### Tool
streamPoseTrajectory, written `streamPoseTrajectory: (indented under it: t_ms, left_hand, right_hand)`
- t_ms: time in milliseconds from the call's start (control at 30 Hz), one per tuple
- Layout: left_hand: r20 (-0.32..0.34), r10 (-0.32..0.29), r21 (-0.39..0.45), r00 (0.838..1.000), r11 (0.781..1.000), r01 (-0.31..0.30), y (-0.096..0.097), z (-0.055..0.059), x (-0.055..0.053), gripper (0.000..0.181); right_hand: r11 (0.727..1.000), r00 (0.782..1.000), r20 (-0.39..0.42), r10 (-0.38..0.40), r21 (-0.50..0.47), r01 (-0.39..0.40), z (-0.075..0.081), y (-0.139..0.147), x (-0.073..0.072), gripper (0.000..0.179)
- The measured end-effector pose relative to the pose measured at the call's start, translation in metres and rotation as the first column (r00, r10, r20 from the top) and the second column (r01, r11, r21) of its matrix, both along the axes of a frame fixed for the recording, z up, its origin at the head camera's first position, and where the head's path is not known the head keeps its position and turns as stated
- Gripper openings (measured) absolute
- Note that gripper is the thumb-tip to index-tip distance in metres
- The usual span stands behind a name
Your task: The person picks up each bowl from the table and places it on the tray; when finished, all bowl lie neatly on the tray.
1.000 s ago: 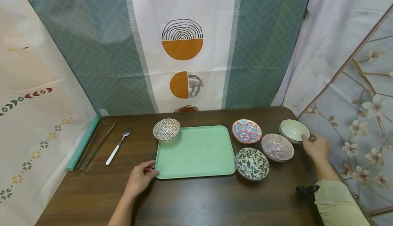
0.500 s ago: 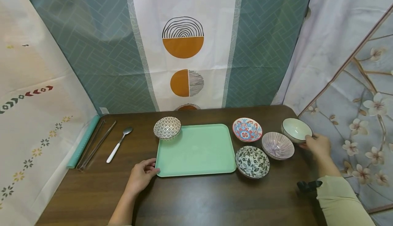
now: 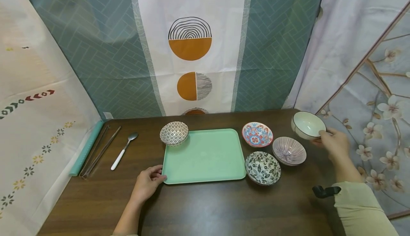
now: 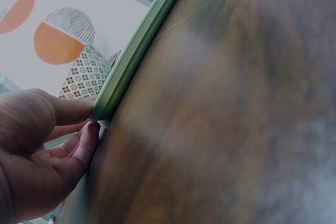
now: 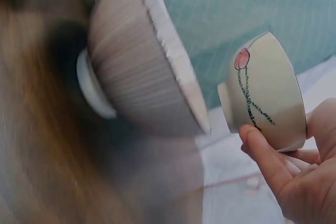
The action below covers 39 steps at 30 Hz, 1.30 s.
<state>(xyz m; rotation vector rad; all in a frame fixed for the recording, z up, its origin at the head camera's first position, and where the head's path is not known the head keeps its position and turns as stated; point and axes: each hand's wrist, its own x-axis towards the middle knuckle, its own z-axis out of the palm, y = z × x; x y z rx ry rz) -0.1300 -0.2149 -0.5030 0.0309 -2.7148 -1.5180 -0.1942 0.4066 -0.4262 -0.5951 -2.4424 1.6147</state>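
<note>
While the left hand (image 3: 146,185) is pinching the near left corner of the mint-green tray (image 3: 205,156), the right hand (image 3: 335,142) is holding a flower-painted cream bowl (image 3: 308,125) above the far right of the table (image 3: 234,207).

Tabletop (image 5: 31,150) — mostly blur, apparently — right-wrist view
</note>
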Motion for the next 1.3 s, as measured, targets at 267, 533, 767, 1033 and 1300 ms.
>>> streamPoseTrajectory:
  t_ms: [267,533,767,1033,1300]
  left_hand:
    - [0.0,0.001,-0.014,1.0,1.0,-0.001,0.001,0.001,0.001,0.037]
    - [0.01,0.004,-0.008,1.0,1.0,-0.003,0.001,0.002,0.001,0.037]
    - [0.0,0.004,-0.007,1.0,1.0,-0.004,0.001,0.001,0.002,0.038]
    - [-0.003,-0.003,-0.014,1.0,1.0,0.003,0.001,0.0,0.003,0.037]
    - [0.003,-0.019,0.015,1.0,1.0,0.019,0.0,0.0,0.003,0.038]
  right_hand:
    - [0.996,0.993,-0.082,0.083,-0.014,-0.085,0.017,-0.043,-0.002,0.054]
    - [0.974,0.965,-0.14,0.224,-0.003,-0.226,0.024,-0.079,-0.002,0.055]
    - [0.953,0.944,-0.137,0.301,0.023,-0.301,0.024,-0.111,-0.003,0.052]
    - [0.92,0.913,-0.141,0.382,-0.038,-0.391,0.018,-0.155,-0.005,0.048]
    - [0.901,0.896,-0.135,0.423,-0.036,-0.431,0.008,-0.194,-0.008,0.045]
